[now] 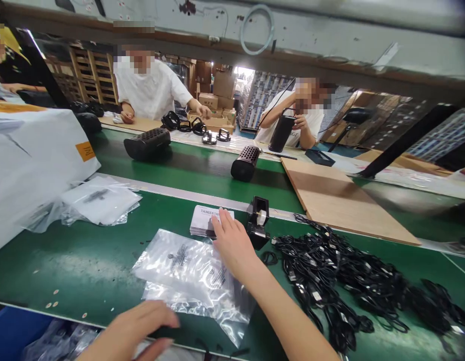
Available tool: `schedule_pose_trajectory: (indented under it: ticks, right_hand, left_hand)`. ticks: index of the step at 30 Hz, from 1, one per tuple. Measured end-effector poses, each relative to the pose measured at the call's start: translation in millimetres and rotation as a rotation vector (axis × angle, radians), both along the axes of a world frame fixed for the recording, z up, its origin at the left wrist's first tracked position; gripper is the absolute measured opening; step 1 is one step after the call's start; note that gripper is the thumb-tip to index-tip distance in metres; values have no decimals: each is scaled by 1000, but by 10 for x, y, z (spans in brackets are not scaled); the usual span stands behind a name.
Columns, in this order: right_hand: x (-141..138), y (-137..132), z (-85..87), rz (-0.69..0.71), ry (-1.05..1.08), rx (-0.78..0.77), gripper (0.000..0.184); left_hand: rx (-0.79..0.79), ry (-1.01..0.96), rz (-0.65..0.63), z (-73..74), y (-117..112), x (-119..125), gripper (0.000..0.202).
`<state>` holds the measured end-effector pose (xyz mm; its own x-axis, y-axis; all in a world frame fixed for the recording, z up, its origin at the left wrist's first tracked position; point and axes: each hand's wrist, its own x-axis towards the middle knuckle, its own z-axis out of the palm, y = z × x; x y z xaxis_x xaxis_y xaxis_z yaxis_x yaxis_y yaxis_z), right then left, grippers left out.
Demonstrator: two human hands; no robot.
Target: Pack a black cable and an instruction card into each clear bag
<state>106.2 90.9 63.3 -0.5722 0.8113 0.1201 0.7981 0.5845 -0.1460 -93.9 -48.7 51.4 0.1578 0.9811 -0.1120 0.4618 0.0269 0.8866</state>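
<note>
Two hands, two clear bags (187, 271) and one card stack (206, 220) on the bench (85, 281).
At the front edge the left hand (140, 326) curls, grip unclear, by the overlapping flat bags. The right hand (232, 243) lies open, fingertips on the stack by the far edge, whose long axis runs along the bench, print up. One tape dispenser (258, 223) stands just right, then one cable heap (349, 281).

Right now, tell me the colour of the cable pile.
The cables are black; the head view shows them best.
</note>
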Motion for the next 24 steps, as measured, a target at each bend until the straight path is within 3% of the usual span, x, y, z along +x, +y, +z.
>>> schedule_pose_trajectory:
  ticks: [1,2,5,7,11,13,15,17,19,20,22,24]
  right_hand:
    - [-20,93,31,6,-30,-30,49]
    - [-25,177,60,9,-51,-63,46]
    - [29,366,133,20,-66,-117,28]
    - [77,431,166,40,-46,-133,22]
    - [102,325,205,102,30,-145,31]
    - [116,142,209,195,58,-167,31]
    - [176,-75,192,266,174,-208,28]
    - [295,-268,151,128,438,-270,37]
    - [458,-412,98,-151,756,-417,52]
    - [551,-471,72,-259,873,-538,51]
    - [753,-585,32,-337,1027,-803,34]
    - [978,-713,6,-399,1114,-901,24]
  left_hand:
    - [-42,41,-133,23,96,137,12]
    - [-60,47,-175,40,194,272,14]
    - [-219,-171,-161,43,444,559,19]
    - [-372,-438,-46,26,553,611,31]
    - [-606,-957,248,66,677,507,58]
    - [-606,-1080,353,109,708,446,59]
    - [-555,-1039,445,125,710,418,49]
    - [-543,-917,486,107,686,434,45]
    - [-613,-825,439,77,651,496,44]
    - [-649,-799,397,64,637,541,42]
    - [-683,-764,292,50,626,654,37]
    - [-613,-708,182,41,638,784,33]
